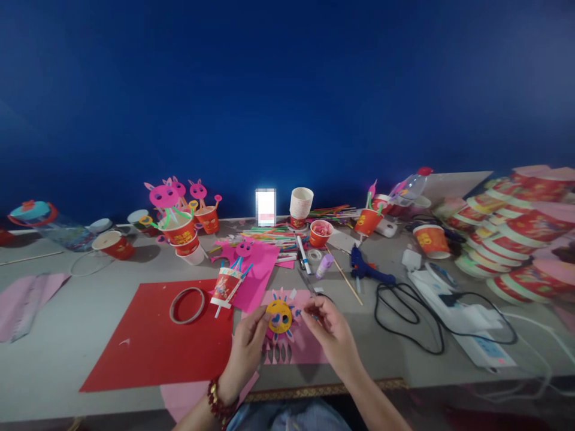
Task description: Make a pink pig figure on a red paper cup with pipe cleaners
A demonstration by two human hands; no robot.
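Observation:
Between my hands is a yellow paper disc (280, 316) with a face and pink and blue petal shapes around its edge. My left hand (250, 335) pinches the disc's left side. Just right of the disc, my right hand (327, 326) has its thumb and fingers pinched on a small petal piece, blue where it shows. Below them lies a pink paper sheet (309, 353), with several dark leaf-shaped pieces (279, 353) near its left part. Scissors (306, 280) rest behind my right hand, partly hidden.
Red paper (153, 353) with a tape roll (187, 306) lies left. A decorated cup (227, 286) sits behind it. Right are a blue glue gun (368, 268), black cable and a power strip (467, 323). Stacked cups (521, 239) stand far right, a bottle (54, 226) far left.

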